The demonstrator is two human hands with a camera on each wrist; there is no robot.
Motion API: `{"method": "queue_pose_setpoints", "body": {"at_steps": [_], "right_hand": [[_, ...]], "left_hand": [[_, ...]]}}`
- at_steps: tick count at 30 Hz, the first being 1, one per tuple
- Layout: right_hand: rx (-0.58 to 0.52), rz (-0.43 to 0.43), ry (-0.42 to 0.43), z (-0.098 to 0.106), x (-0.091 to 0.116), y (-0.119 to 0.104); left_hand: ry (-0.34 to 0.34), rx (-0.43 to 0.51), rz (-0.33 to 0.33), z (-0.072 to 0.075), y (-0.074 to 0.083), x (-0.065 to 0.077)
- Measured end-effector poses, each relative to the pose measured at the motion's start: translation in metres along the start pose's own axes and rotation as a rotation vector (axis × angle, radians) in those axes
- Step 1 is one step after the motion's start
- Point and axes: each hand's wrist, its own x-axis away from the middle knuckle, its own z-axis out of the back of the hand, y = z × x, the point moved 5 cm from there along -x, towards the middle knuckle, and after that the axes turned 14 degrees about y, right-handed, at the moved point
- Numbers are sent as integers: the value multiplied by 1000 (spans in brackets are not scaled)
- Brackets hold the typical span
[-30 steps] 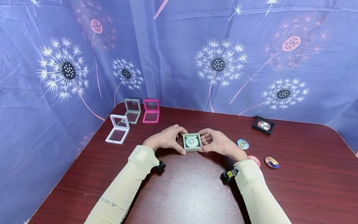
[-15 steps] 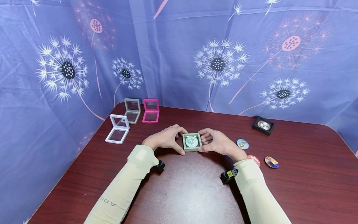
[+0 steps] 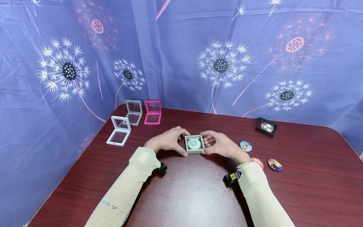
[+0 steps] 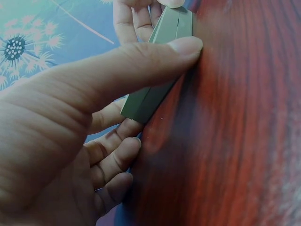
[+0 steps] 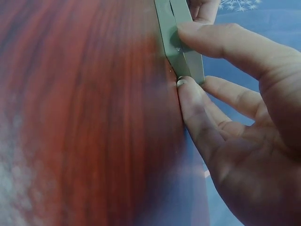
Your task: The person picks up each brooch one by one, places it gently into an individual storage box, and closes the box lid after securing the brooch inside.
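A closed green display case (image 3: pixel 194 151) with a round, pale-green badge (image 3: pixel 194 143) behind its clear window sits low over the table between both hands. My left hand (image 3: pixel 170 140) grips its left side, thumb at the near corner and forefinger at the far one. In the left wrist view, the left thumb (image 4: pixel 155 63) lies across the case's edge. From the other side my right hand (image 3: pixel 224 145) holds it, the thumb (image 5: pixel 211 38) pressing the near edge and fingertips at the right side. A thin seam runs along the case edge (image 5: pixel 176 52).
White (image 3: pixel 117 137), grey (image 3: pixel 134 119) and pink (image 3: pixel 153 118) display cases stand unfolded at the back left. Blue (image 3: pixel 245 146), red (image 3: pixel 257 162) and purple-gold badges (image 3: pixel 275 165) lie right of the right hand. Behind them is a black case (image 3: pixel 267 127) with a badge inside.
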Motion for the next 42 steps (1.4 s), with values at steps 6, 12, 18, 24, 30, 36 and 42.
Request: {"method": "queue_pose_setpoints", "body": {"at_steps": [6, 12, 18, 24, 30, 36, 42], "right_hand": [[5, 6, 2, 0, 0, 0], [10, 0, 7, 0, -1, 1], [23, 10, 6, -1, -2, 0], [34, 9, 8, 0, -1, 0], [35, 18, 15, 0, 1, 1], [44, 21, 25, 1, 3, 2], [47, 48, 26, -1, 1, 0]], "left_hand": [[0, -2, 5, 0, -2, 0], [2, 3, 5, 1, -2, 1], [5, 13, 7, 3, -1, 2], [8, 16, 7, 2, -1, 2], [10, 42, 7, 1, -2, 2], [6, 78, 8, 2, -2, 3], [9, 145, 32, 4, -6, 5]]}}
